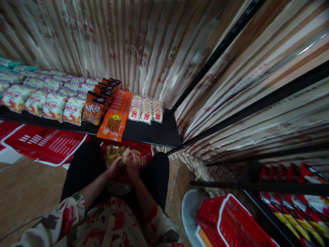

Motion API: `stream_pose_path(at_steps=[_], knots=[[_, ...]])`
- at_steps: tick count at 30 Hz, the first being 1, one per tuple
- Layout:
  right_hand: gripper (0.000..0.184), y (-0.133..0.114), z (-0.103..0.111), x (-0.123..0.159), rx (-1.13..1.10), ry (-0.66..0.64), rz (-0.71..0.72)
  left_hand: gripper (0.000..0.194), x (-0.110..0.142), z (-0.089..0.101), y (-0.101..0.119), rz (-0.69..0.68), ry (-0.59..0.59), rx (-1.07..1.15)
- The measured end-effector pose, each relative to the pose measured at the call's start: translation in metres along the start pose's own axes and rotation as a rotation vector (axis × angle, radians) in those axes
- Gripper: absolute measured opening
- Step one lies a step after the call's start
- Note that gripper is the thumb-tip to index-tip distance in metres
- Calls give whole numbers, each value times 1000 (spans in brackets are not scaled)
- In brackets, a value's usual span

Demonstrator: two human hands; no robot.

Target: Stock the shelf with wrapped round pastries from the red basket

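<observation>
Packet [125, 155], small and pale, sits between left hand [115, 166] and right hand [132, 163], both pinching it; its long axis is unclear.

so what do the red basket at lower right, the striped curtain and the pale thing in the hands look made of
Red basket: probably moulded plastic, smooth, with regular slots through its wall. Striped curtain: likely thin fabric, faintly shiny; light catches its many folds. Pale thing: perhaps thin plastic film, but too small and blurred to tell.
</observation>
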State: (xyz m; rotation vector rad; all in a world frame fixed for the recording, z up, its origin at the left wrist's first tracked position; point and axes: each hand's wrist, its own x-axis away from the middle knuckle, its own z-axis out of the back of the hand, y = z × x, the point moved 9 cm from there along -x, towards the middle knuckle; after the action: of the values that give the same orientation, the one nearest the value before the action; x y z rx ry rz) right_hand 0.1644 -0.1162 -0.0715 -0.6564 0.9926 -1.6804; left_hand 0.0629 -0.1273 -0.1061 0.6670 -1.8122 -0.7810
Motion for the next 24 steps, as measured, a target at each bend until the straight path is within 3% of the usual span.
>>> stream_pose_path(at_steps=[3,7,13,18,24], knots=[[40,4,0,0,-8,1,-33,56,-1,-4,0,10,-52,62],[42,11,1,0,-36,25,-69,63,-4,-1,3,-30,-27,29],[45,7,11,0,43,30,-22,56,-3,-3,5,-11,-55,146],[50,-19,23,0,230,-41,139,52,-4,1,0,28,-86,189],[55,-44,17,4,405,-240,400,50,-7,3,-7,75,-89,68]])
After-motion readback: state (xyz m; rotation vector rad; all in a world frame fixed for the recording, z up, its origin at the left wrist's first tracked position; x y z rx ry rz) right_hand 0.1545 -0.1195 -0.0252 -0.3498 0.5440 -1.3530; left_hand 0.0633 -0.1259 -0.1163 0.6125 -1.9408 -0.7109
